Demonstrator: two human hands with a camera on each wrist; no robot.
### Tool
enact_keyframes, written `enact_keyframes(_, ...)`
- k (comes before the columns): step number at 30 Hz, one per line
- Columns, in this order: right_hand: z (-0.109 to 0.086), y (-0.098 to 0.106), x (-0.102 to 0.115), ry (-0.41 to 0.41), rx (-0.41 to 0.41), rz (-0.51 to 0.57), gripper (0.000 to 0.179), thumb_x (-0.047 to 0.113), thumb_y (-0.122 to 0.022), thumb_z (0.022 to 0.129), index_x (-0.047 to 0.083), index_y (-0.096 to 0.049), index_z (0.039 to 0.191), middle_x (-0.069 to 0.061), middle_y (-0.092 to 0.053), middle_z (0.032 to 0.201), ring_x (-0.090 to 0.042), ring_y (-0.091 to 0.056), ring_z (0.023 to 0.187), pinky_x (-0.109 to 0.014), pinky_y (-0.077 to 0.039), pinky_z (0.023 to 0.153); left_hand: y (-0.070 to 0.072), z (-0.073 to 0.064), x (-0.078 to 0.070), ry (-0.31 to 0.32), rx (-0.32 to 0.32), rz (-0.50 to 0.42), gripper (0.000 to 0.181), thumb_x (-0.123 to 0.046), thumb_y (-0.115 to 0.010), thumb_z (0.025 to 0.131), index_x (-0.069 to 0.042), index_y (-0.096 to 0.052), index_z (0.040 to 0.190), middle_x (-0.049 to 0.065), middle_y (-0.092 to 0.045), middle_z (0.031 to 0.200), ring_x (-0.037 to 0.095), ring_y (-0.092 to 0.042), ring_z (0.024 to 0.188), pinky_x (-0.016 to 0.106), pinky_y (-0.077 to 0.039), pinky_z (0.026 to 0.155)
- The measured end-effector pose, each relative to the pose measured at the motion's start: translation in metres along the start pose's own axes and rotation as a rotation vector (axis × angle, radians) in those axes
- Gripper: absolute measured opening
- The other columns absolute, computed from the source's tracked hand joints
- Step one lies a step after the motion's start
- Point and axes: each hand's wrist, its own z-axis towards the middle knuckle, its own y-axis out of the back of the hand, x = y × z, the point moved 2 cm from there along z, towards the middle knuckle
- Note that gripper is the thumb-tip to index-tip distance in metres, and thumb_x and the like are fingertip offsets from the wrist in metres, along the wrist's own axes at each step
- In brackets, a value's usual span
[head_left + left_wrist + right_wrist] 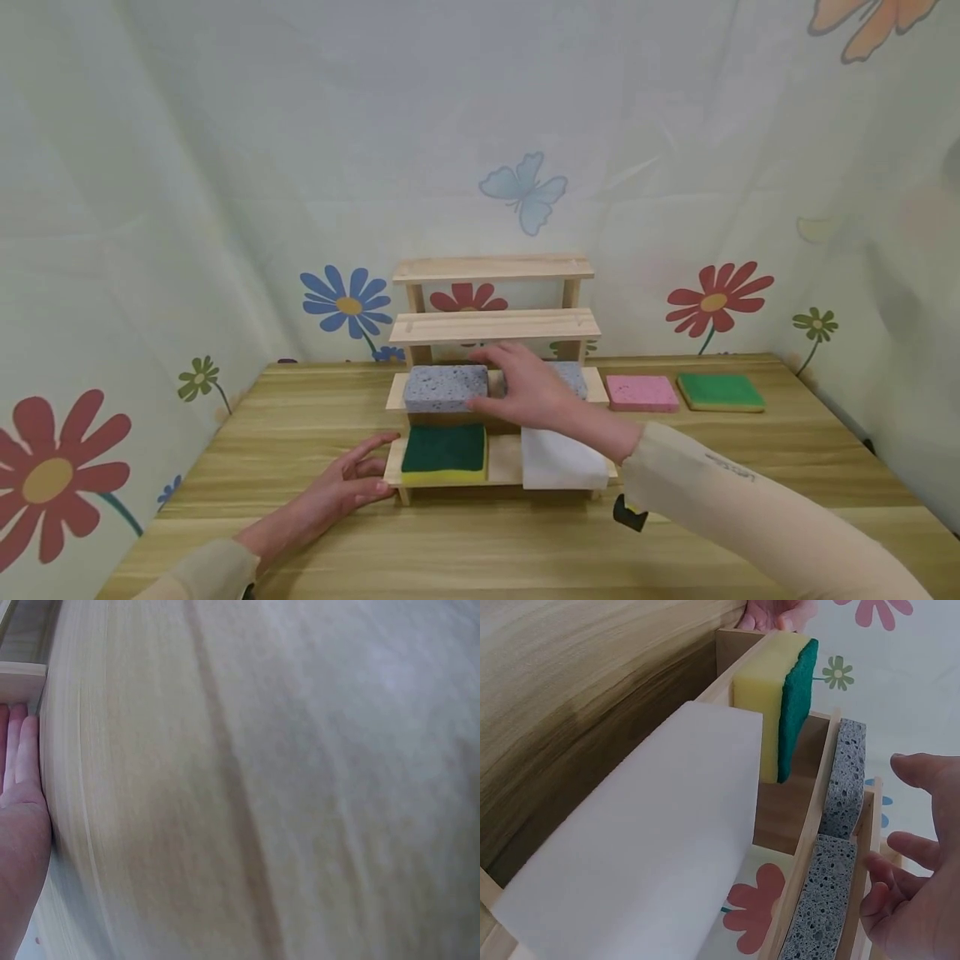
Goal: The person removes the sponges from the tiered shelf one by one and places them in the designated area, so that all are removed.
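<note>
A small wooden tiered shelf stands on the table. My left hand touches the left end of its lowest tier with extended fingers. Above the second tier is my right hand, its thumb and fingers spread near the left grey sponge. The right wrist view shows a gap between this hand and the sponges. Partly behind it lies another grey sponge. The lowest tier bears a green-and-yellow scouring sponge at left and a white sponge block at right, overhanging the front.
Right of the shelf, a pink sponge and a green scouring sponge lie on the wood-grain table. A flower-printed curtain hangs behind. A small black object shows beneath the right sleeve.
</note>
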Motion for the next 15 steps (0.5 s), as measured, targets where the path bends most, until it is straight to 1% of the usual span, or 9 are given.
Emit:
enact_keyframes(5, 0.0037, -0.0021, -0.0012, -0.006, 0.023, -0.017, 0.070, 0.045, -0.075, 0.084, 0.024, -0.049, 0.146, -0.006, -0.052, 0.148, -0.027, -0.048, 0.136, -0.048, -0.050, 0.102, -0.0014, -0.0005, -0.0009, -0.025, 0.019, 0.004, 0.075, -0.012, -0.058, 0.099, -0.016, -0.013, 0.159, 0.007, -0.059, 0.133, 0.014, -0.060, 0.119, 0.029, -0.053, 0.101)
enact_keyframes(10, 0.0060, -0.0037, -0.0021, -0.002, 0.054, -0.028, 0.071, 0.046, -0.075, 0.084, 0.025, -0.049, 0.146, -0.007, -0.050, 0.149, -0.029, -0.047, 0.138, -0.049, -0.048, 0.105, -0.0013, -0.0010, -0.0014, -0.018, 0.016, 0.008, 0.075, -0.013, -0.058, 0.099, -0.018, -0.014, 0.159, 0.006, -0.059, 0.134, 0.013, -0.060, 0.119, 0.028, -0.053, 0.100)
enact_keyframes(12, 0.0073, -0.0045, -0.0027, -0.006, 0.066, -0.039, 0.070, 0.047, -0.075, 0.084, 0.026, -0.049, 0.146, -0.007, -0.051, 0.149, -0.028, -0.048, 0.137, -0.048, -0.049, 0.104, -0.0008, -0.0008, -0.0009, -0.015, 0.014, 0.005, 0.075, -0.012, -0.058, 0.099, -0.019, -0.014, 0.159, 0.005, -0.058, 0.134, 0.013, -0.060, 0.119, 0.028, -0.053, 0.100)
enact_keyframes(15, 0.0098, -0.0067, -0.0036, -0.013, 0.083, -0.059, 0.070, 0.048, -0.075, 0.083, 0.027, -0.049, 0.145, -0.006, -0.052, 0.147, -0.028, -0.051, 0.133, -0.046, -0.051, 0.099, -0.0002, -0.0002, -0.0001, -0.027, 0.025, 0.000, 0.075, -0.011, -0.058, 0.099, -0.018, -0.013, 0.159, 0.005, -0.059, 0.133, 0.012, -0.060, 0.119, 0.028, -0.053, 0.100)
